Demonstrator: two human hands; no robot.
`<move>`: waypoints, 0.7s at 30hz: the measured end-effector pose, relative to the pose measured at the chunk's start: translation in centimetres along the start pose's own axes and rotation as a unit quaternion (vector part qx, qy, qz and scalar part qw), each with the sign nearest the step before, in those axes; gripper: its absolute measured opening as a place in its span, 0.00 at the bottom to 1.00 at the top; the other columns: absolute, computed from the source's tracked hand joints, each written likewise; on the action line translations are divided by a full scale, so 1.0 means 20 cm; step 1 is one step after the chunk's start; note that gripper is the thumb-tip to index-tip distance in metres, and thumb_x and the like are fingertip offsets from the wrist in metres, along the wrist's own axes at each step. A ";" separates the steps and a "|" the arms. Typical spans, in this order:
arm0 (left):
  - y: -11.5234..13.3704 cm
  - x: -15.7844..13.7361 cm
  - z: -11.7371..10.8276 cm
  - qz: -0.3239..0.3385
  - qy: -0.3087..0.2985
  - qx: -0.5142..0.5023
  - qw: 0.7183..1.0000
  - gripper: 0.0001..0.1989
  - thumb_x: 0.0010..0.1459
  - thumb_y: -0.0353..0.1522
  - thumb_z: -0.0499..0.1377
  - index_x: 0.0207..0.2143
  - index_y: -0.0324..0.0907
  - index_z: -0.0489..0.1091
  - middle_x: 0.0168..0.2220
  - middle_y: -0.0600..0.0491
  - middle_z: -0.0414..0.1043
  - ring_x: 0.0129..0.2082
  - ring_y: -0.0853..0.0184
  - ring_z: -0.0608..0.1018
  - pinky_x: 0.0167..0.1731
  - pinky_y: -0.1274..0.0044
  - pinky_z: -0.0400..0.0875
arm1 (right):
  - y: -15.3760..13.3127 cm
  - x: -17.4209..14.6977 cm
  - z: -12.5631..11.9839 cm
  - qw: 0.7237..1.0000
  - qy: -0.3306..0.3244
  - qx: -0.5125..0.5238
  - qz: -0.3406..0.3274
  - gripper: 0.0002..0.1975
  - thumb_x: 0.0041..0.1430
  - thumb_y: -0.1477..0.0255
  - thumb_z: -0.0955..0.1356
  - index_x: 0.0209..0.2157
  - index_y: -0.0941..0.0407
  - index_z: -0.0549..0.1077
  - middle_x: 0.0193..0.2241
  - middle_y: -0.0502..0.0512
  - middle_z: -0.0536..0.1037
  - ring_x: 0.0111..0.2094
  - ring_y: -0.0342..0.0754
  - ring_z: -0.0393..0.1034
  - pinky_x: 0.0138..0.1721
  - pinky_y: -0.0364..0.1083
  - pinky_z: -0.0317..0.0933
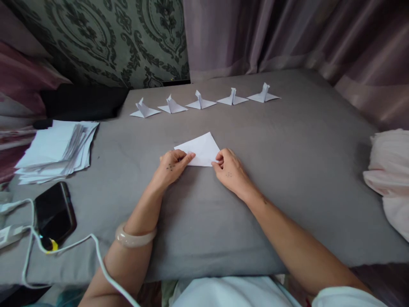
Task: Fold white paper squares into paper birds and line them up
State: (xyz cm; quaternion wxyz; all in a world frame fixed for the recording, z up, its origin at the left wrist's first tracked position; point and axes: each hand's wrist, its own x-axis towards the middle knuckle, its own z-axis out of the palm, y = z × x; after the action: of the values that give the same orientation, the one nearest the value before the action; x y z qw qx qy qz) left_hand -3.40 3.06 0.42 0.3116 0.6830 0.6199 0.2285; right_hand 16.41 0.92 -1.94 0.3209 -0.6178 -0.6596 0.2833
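Observation:
A folded sheet of white paper [203, 149] lies over the grey cloth, one corner pointing away from me. My left hand [174, 165] grips its left end, thumb on top and the fingers underneath, mostly hidden. At the right corner, my right hand [230, 168] pinches the paper between thumb and curled fingers. Beyond it stands a row of several folded white paper figures, among them one at the left [145, 109], one in the middle [200, 101] and one at the right [263, 94]. Each has flat wings and an upright centre.
A stack of white paper sheets [54, 149] lies at the left. Nearer to me are a dark phone [57, 211] and a white cable [96, 245] running past my left forearm. Pale bunched fabric [390, 175] sits at the right edge. Curtains [223, 38] hang behind.

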 end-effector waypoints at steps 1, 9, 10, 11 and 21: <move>0.00 0.00 0.00 0.002 -0.002 -0.005 1.000 0.24 0.58 0.47 0.55 0.18 0.41 0.56 0.18 0.59 0.49 0.22 0.73 0.55 0.24 0.79 0.49 | 0.00 0.00 0.01 1.000 0.004 -0.004 -0.001 0.09 0.55 0.76 0.67 0.32 0.53 0.61 0.35 0.52 0.70 0.30 0.45 0.68 0.37 0.47 0.63; 0.02 -0.01 0.00 0.037 -0.024 -0.002 0.999 0.24 0.55 0.45 0.57 0.17 0.40 0.54 0.19 0.58 0.54 0.23 0.73 0.56 0.23 0.80 0.49 | -0.04 -0.01 0.06 0.996 0.043 -0.080 -0.017 0.14 0.52 0.70 0.71 0.32 0.53 0.60 0.35 0.56 0.70 0.38 0.52 0.68 0.41 0.50 0.63; 0.02 -0.01 0.00 0.034 -0.025 0.004 0.999 0.24 0.56 0.45 0.57 0.17 0.40 0.53 0.19 0.58 0.53 0.23 0.73 0.56 0.23 0.79 0.49 | -0.04 -0.01 0.06 0.996 0.043 -0.081 -0.016 0.14 0.52 0.70 0.71 0.32 0.53 0.60 0.35 0.56 0.70 0.38 0.52 0.68 0.41 0.50 0.63; 0.02 -0.01 0.00 0.031 -0.026 0.010 0.999 0.24 0.56 0.45 0.57 0.17 0.41 0.52 0.19 0.59 0.52 0.23 0.73 0.56 0.23 0.79 0.48 | -0.04 0.00 0.06 0.996 0.041 -0.080 -0.012 0.14 0.52 0.70 0.71 0.32 0.53 0.60 0.36 0.56 0.71 0.39 0.52 0.68 0.41 0.50 0.63; -0.04 -0.01 -0.06 0.069 -0.071 0.003 0.995 0.16 0.52 0.41 0.61 0.21 0.40 0.63 0.23 0.57 0.60 0.26 0.70 0.63 0.28 0.79 0.58 | -0.01 0.00 -0.01 1.000 -0.006 -0.014 -0.018 0.07 0.53 0.80 0.64 0.31 0.54 0.63 0.34 0.53 0.70 0.32 0.45 0.67 0.37 0.45 0.62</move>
State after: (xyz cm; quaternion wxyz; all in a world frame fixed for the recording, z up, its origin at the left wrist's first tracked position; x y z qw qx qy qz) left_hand -4.86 3.07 0.61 0.3365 0.7396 0.5482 0.1983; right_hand 16.50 0.96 -1.71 0.3137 -0.6084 -0.6764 0.2719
